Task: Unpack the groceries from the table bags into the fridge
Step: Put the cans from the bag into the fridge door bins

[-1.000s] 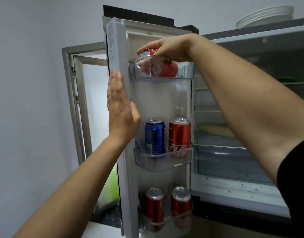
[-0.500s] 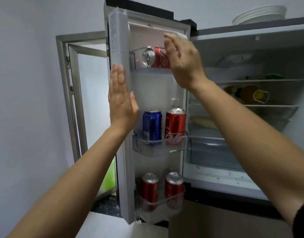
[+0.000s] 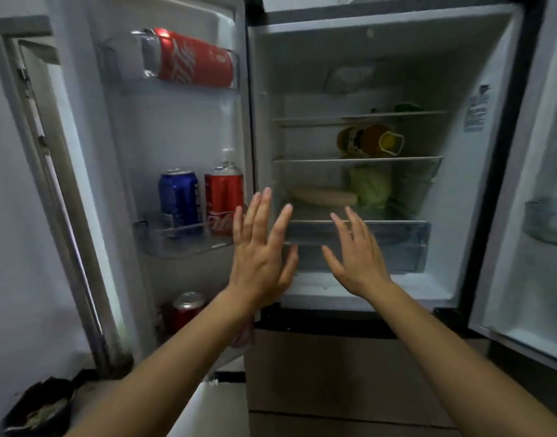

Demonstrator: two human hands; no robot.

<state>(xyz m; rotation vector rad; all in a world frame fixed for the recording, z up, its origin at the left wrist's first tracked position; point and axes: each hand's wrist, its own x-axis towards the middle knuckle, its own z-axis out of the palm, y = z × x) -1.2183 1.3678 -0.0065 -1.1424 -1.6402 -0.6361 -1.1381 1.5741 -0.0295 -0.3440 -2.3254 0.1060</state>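
Both forearms were stretched forward and up toward the open fridge (image 3: 478, 184). Left hand (image 3: 259, 257) was released: fingers straight and fanned, back to the camera, nothing in it. It sat in front of the seam between the left door (image 3: 176, 127) and the cabinet; I couldn't tell if it made contact. Right hand (image 3: 357, 257) was the same: flat, fingers spread, grasping nothing, in front of the clear crisper drawer (image 3: 403, 244). The two hands were near each other but apart.

Task item: the red can (image 3: 195, 59) lay on its side in the top door bin (image 3: 236, 69), well above both hands. The middle door bin (image 3: 182, 244) held a blue can (image 3: 178, 200) and an upright red can (image 3: 223, 200) side by side, with a white-capped bottle (image 3: 228, 156) behind them. A lower red can (image 3: 187, 310) showed further down, partly hidden by my left forearm.

Inside, an orange bottle (image 3: 368, 140) lay on the second shelf, with a green cabbage (image 3: 370, 186) and a pale long vegetable (image 3: 322, 197) on the shelf under it. A green item (image 3: 406, 107) sat on the top shelf — too small to identify. The right door (image 3: 522, 279) stood open as well.

Room — pale wall, a metal door frame (image 3: 34, 121) left of the fridge, a dark heap (image 3: 40, 408) on the floor.
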